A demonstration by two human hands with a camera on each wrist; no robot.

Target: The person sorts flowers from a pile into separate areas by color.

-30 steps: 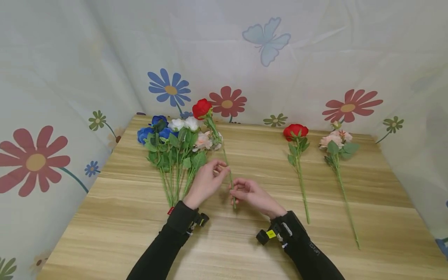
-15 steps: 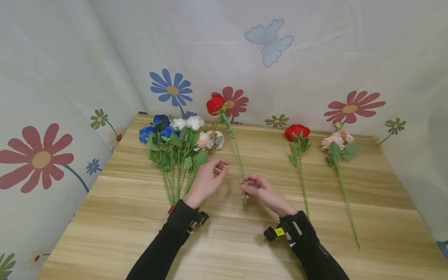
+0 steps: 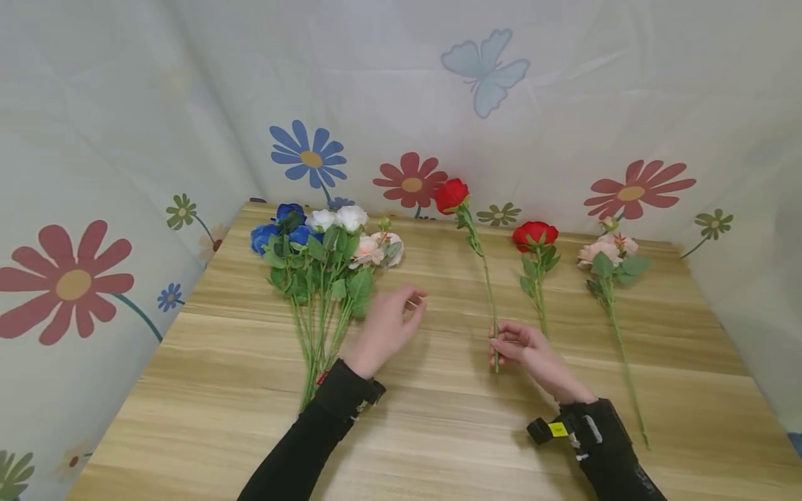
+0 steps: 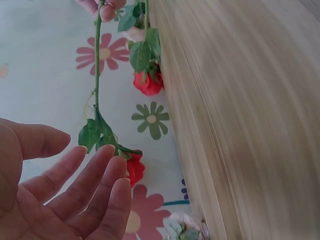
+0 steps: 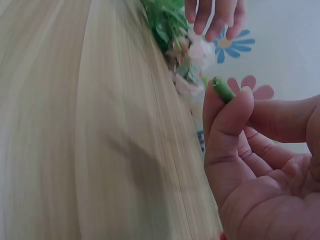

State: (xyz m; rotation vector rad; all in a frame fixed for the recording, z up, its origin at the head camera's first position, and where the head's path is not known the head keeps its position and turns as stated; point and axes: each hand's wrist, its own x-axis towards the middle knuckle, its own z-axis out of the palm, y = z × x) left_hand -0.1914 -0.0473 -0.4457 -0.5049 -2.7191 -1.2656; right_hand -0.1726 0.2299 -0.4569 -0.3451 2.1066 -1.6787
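Note:
My right hand [image 3: 529, 355] pinches the lower stem of a red rose [image 3: 452, 196] between thumb and fingers. The rose stands raised off the table, its bloom leaning to the left. In the right wrist view the cut end of its stem [image 5: 223, 90] pokes out past the fingertips. My left hand [image 3: 390, 327] holds nothing; its fingers are relaxed and slightly bent, as the left wrist view shows. It hovers just right of a group of blue [image 3: 266, 238], white [image 3: 351, 218] and pale pink flowers [image 3: 368, 250] lying on the table with their stems together.
On the right of the wooden table [image 3: 438, 431] lie another red rose [image 3: 535, 236] and a pink flower stem [image 3: 600, 252], side by side. A small red tag [image 3: 322, 378] shows by the left cuff. A flower-printed curtain [image 3: 376, 83] hangs behind the table's far edge.
My right hand has carried the red rose to the right, away from the left hand and the grouped flowers. The left hand has let go of its stem and shifted slightly right.

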